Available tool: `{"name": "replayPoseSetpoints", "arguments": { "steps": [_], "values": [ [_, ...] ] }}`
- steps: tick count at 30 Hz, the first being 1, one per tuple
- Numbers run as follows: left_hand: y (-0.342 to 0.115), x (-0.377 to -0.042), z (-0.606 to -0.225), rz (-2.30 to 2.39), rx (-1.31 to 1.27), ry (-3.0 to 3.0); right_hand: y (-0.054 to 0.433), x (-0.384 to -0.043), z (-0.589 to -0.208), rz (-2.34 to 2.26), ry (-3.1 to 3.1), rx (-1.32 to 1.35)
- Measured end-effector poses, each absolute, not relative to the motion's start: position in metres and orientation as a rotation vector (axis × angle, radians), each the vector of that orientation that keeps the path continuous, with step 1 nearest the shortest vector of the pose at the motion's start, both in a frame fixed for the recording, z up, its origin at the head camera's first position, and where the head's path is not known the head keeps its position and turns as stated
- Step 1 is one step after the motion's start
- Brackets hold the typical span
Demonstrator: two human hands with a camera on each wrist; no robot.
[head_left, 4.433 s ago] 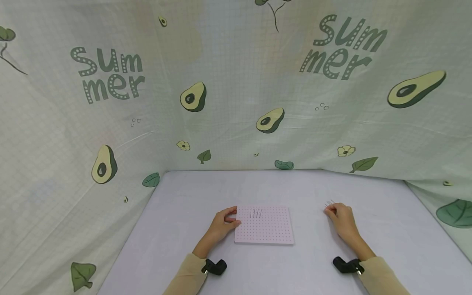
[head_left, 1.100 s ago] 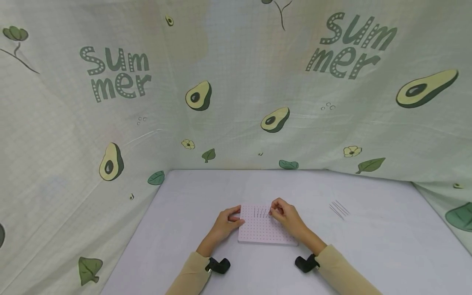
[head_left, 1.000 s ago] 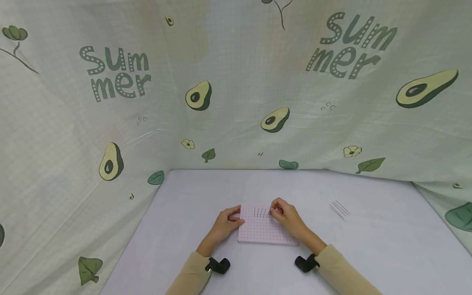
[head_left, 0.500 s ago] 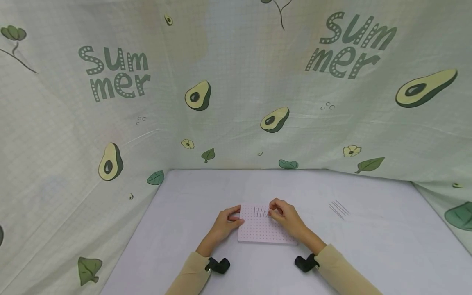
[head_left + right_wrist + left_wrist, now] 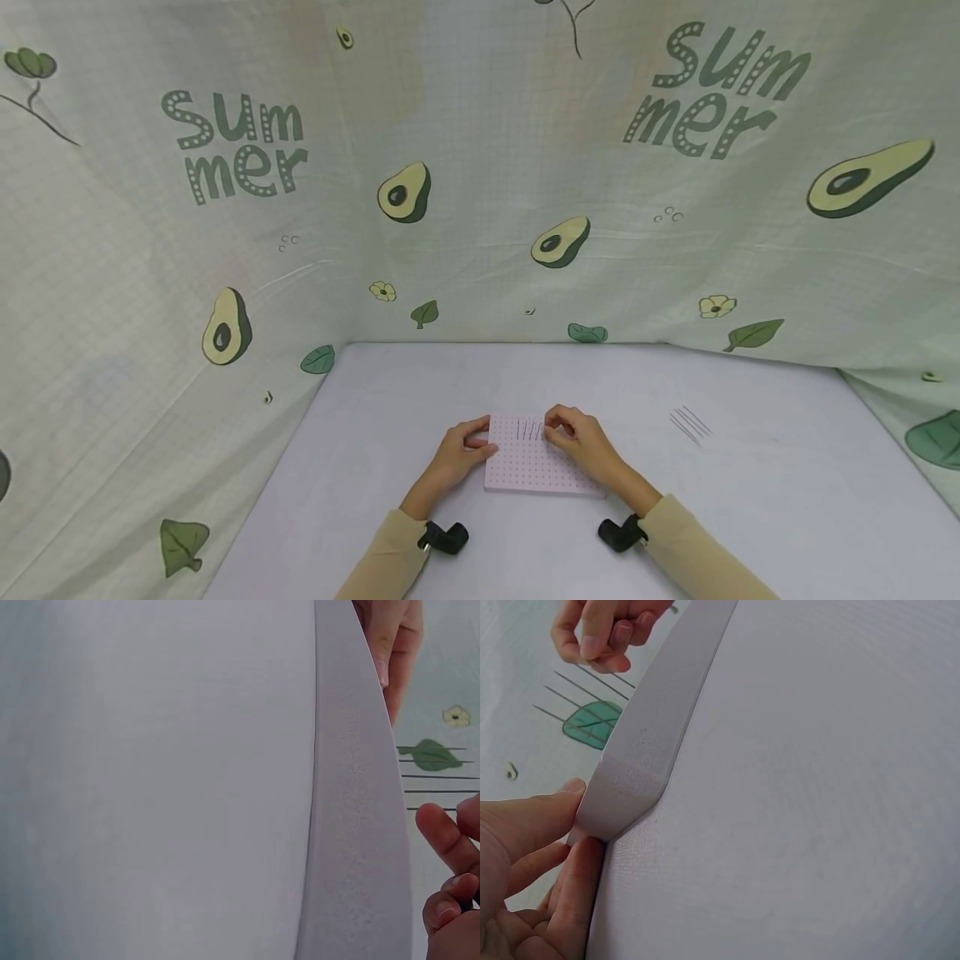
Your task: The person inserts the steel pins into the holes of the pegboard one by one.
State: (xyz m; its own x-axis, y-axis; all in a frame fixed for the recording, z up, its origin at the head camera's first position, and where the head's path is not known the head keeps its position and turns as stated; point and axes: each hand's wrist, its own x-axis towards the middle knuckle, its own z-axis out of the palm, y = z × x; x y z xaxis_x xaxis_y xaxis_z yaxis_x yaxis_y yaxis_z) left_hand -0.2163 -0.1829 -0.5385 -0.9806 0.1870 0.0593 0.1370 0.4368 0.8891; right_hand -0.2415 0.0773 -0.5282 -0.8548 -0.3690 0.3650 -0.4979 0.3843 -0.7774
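A pale pink pegboard (image 5: 525,467) with rows of small holes lies on the table. My left hand (image 5: 455,454) grips its left edge, thumb on the top face and fingers at the side, as the left wrist view also shows. Several thin metal needles (image 5: 528,429) stand upright in a row near the board's back edge. At the right end of that row my right hand (image 5: 577,437) pinches another thin needle (image 5: 609,678) between thumb and index finger. Its lower end is hidden behind the board's edge in the left wrist view.
Several loose needles (image 5: 690,425) lie side by side on the white table (image 5: 757,500), to the right of the board. A printed cloth (image 5: 465,275) hangs behind the table and along its left side.
My right hand has come left from the loose needles to the board, bringing one needle. Over the last second its fingertips have shifted slightly left. My left hand keeps its grip.
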Motion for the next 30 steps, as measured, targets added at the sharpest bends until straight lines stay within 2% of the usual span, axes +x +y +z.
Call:
{"name": "replayPoseSetpoints", "arguments": {
  "steps": [15,30],
  "values": [
    [-0.183,-0.216,-0.539,1.606,0.282,2.630,0.092,-0.242,-0.524,1.540,-2.528,0.629],
    [-0.182,-0.215,-0.538,1.595,0.279,2.645,0.136,-0.248,-0.528,1.445,-2.477,0.405]
  ]
}}
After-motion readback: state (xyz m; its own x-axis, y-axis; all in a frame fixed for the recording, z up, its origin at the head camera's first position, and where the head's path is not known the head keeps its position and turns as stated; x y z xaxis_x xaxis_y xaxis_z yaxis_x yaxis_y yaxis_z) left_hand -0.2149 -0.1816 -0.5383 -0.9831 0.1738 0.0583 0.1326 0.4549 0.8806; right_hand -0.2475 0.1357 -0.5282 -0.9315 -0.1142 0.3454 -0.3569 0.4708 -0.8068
